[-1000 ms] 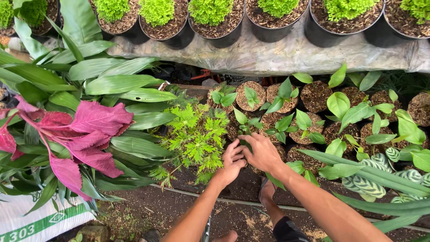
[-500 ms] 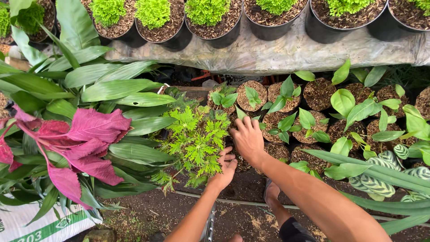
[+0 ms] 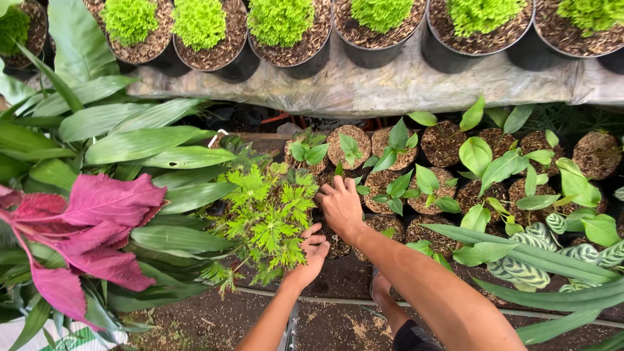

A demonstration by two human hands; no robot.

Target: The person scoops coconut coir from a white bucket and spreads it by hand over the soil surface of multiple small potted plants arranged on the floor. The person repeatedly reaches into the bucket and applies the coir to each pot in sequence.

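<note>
Your dark soil ground (image 3: 338, 325) carries small seedling pots (image 3: 442, 143) far right, a hose (image 3: 312, 298) near.

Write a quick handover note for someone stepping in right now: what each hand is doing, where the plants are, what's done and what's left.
Left hand: fingers curled at the near side of the lacy green plant, touching its foliage.
Right hand: palm down at the far right side of the same plant, beside the small seedling pots.
The plant stands on the ground between the broad-leaf plants and the seedlings; its pot is hidden by leaves.
Done: both hands are on the plant.
Left: it is not lifted; whether either hand grips anything cannot be seen.
</note>
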